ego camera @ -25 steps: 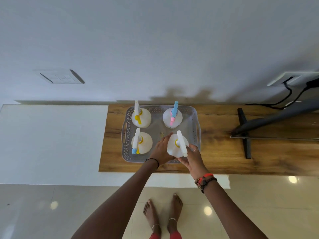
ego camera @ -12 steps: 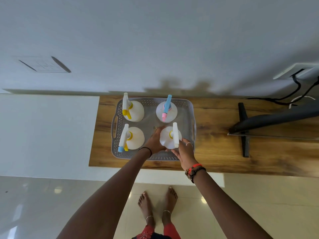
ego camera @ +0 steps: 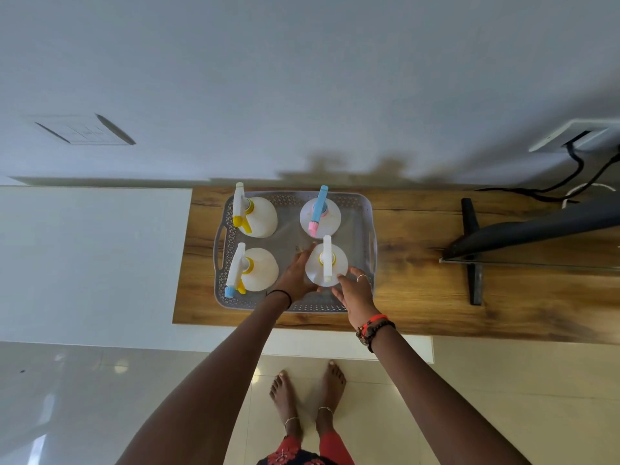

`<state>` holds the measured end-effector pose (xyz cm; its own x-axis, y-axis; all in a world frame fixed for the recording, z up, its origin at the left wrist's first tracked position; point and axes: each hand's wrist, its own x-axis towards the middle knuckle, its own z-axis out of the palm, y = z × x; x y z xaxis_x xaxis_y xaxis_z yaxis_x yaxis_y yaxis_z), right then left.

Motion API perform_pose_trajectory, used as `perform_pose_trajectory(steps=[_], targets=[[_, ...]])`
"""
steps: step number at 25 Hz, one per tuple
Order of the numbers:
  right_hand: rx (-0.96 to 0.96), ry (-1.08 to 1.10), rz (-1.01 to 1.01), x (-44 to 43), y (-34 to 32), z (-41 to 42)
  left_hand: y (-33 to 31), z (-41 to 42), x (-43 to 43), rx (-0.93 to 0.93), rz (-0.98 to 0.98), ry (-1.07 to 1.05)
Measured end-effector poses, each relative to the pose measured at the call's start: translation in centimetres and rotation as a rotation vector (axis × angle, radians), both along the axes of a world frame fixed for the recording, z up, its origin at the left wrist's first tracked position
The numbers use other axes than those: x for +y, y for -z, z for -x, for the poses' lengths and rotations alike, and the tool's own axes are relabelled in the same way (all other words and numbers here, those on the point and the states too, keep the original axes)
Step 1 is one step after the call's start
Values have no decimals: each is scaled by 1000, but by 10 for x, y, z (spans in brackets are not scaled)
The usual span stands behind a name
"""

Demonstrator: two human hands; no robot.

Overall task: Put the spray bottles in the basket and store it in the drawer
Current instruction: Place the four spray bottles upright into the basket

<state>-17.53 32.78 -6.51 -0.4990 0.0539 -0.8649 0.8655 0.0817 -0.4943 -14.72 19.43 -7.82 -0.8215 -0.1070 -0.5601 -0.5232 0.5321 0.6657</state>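
Note:
A grey perforated basket (ego camera: pixel 364 209) stands on the wooden cabinet top (ego camera: pixel 416 297). Several white spray bottles stand upright in it. One with a yellow trigger (ego camera: pixel 260 218) is at the far left, one with a blue and pink head (ego camera: pixel 320 218) at the far right, one with a blue nozzle tip (ego camera: pixel 258 268) at the near left. The near right bottle, with an all-white head (ego camera: pixel 327 263), is held between both hands. My left hand (ego camera: pixel 295 275) presses its left side. My right hand (ego camera: pixel 354 290) cups its near right side.
A dark monitor (ego camera: pixel 536 229) on a black stand (ego camera: pixel 471 250) occupies the right of the wooden top, with black cables (ego camera: pixel 577 169) running to a wall socket. A white surface (ego camera: pixel 94 256) adjoins on the left. Bare feet stand on the tiled floor below.
The view has shifted slightly, so the basket sits a bit lower left in frame. Both hands stay on the near right bottle, which has settled deeper into the basket.

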Motion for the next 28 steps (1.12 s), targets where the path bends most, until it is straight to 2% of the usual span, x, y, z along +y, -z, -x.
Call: perform_pose_trajectory(steps=[6, 9, 18, 25, 28], targets=[[-72, -63, 5, 7, -7, -5, -8, -15, 4, -24, 86, -80], [-50, -38, -7, 16, -12, -12, -16, -30, 12, -10, 73, -161], [51, 74, 53, 38, -26, -64, -36, -116, 43, 194, 83, -478], [23, 76, -73, 83, -16, -116, -28, -186, 31, 108, 46, -796], [42, 51, -160, 107, -7, -137, -25, -213, 18, 53, 47, -871]])
